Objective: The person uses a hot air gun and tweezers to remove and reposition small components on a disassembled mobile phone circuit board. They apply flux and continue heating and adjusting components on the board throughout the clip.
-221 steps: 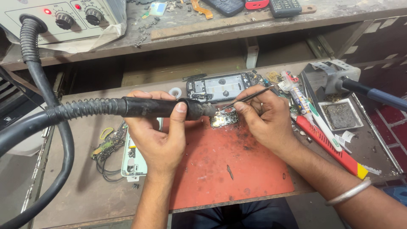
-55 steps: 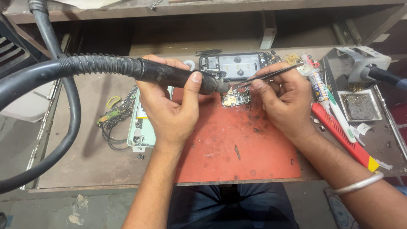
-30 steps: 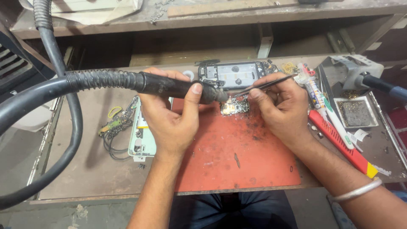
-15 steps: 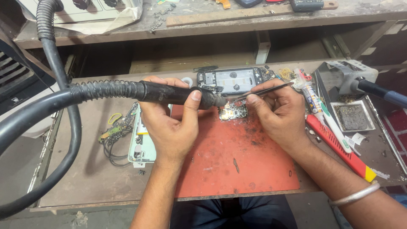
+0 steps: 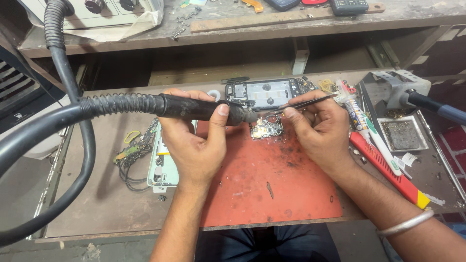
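The small circuit board (image 5: 266,129) is lying on the red mat (image 5: 272,189), between my hands. My left hand (image 5: 194,140) is gripping the hot-air wand (image 5: 204,108), its nozzle pointing right at the board; my right hand (image 5: 318,131) is pinching tweezers (image 5: 301,104) just above it.

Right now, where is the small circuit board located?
In the head view, the small circuit board lies on the red mat's upper edge, between both hands, just below the hot-air nozzle tip.

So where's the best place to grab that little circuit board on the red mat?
Probably by its thin outer edges, pinched from above. The circuit board lies flat on the red mat, its top crowded with tiny parts, and the hot-air nozzle hangs over its upper left, so the lower right side looks freest.
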